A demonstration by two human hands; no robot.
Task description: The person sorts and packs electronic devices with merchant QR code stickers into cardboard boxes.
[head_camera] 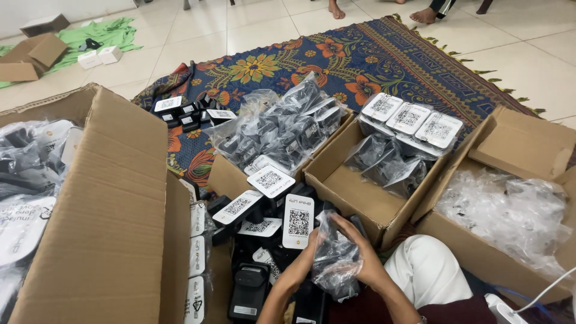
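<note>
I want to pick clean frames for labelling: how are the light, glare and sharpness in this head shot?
Head view: even, soft indoor light with faint shadows; white glare on the clear plastic bags in the right-hand box; both hands, left hand and right hand, and the bagged black device they hold are slightly soft; wide-lens bending shows at the big left carton.

Pale tiled floor [198, 30] under a floral rug [372, 54], open cardboard boxes [354, 192], a green cloth [102, 33].

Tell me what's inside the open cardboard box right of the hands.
The cardboard box is filled with crumpled clear plastic bags. Whatever lies beneath the bags is covered.
</note>
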